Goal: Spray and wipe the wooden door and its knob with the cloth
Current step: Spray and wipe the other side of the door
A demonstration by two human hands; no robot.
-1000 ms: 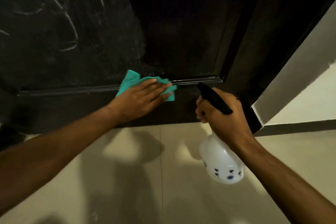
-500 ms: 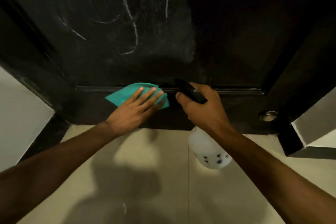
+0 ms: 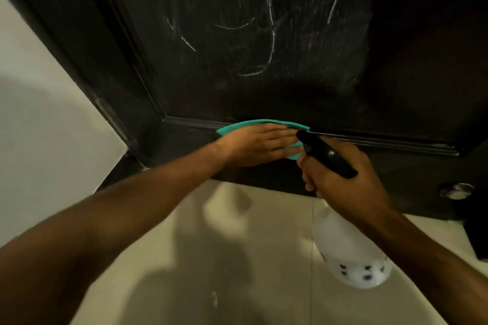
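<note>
The dark wooden door fills the upper view, its panel streaked with whitish wet marks. My left hand presses a teal cloth flat against the door's lower moulding, fingers straight. My right hand grips the black trigger head of a white spray bottle, which hangs below the hand over the floor. The bottle's black nozzle points toward my left fingertips. No door knob is in view.
A round metal door stop sits low on the door at the right. The white wall and dark door frame stand at the left. Beige floor tiles lie below the door.
My left hand has slid the cloth leftward along the lower moulding. The view has swung left, so the left door frame and wall now show.
</note>
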